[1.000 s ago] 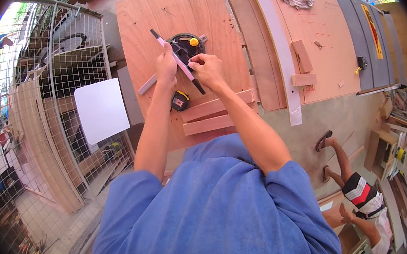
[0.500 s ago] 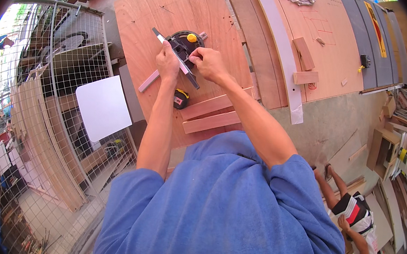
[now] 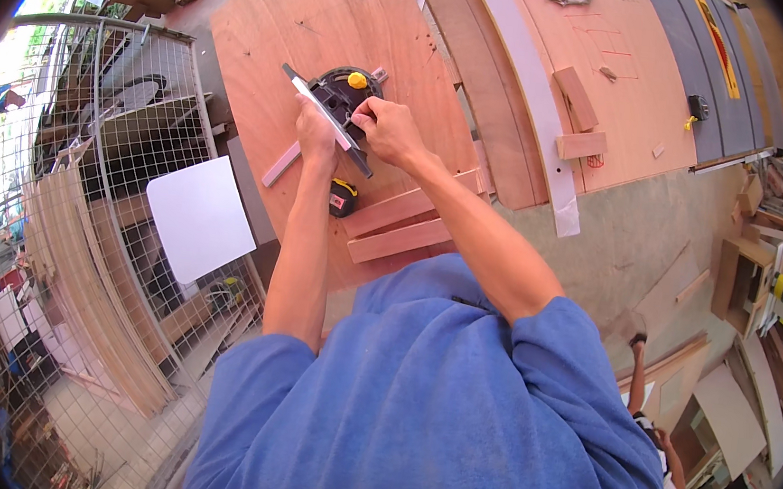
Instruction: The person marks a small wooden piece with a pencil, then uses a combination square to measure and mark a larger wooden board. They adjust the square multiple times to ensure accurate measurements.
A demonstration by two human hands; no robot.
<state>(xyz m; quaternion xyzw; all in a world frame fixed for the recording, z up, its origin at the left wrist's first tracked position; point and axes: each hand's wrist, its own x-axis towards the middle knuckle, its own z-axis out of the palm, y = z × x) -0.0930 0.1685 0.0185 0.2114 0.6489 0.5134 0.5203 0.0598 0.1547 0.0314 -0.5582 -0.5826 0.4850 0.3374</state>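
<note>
A black miter gauge (image 3: 336, 96) with a rounded back, a yellow knob (image 3: 358, 80) and a straight light-faced fence lies over a plywood sheet (image 3: 271, 31). Its long bar runs out beneath it toward the lower left. My left hand (image 3: 315, 133) is closed around the near side of the fence. At the body's right side, my right hand (image 3: 389, 130) has its thumb and fingers pinched together against the gauge; whatever small part sits between them is hidden. Just below the fence is a black and yellow tape measure (image 3: 342, 199).
Reddish wood strips (image 3: 401, 240) lie near my body. Right of the plywood are a long pale board (image 3: 533, 97), two short wood blocks (image 3: 574, 99) and a grey table saw (image 3: 665, 44). A wire mesh fence (image 3: 134, 151) stands left. Another person (image 3: 672, 484) is at lower right.
My view has shifted slightly. Both hands stay on the miter gauge with nearly the same grip. The other person has moved lower at the right, farther out of view.
</note>
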